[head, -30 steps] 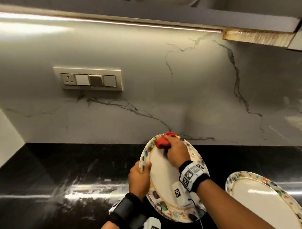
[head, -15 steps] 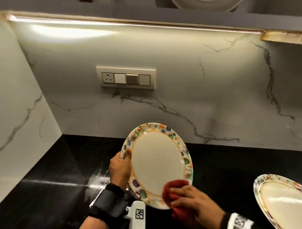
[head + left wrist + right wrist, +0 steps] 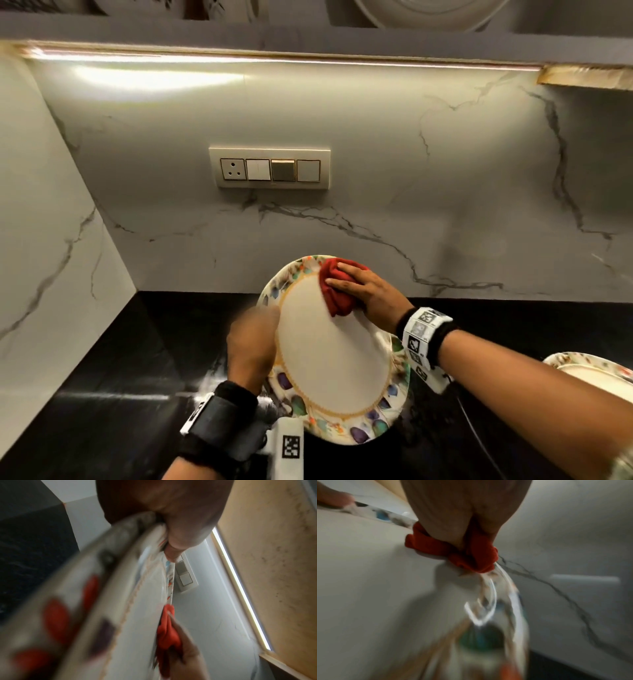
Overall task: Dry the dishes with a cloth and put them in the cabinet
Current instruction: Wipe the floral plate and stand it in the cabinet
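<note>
Above the black counter (image 3: 102, 394), a floral-rimmed plate (image 3: 329, 359) is held tilted, face toward the person, its far edge up toward the open cabinet shelf (image 3: 308, 31) overhead. The left hand (image 3: 251, 346) pinches its left rim. The right hand (image 3: 368, 294) presses a bunched red cloth (image 3: 334, 291) on the upper right face, fingers nearly straight. That shelf appears to hold pale dishes (image 3: 428, 13), cropped. A second plate (image 3: 596, 371) lies on the counter at right
</note>
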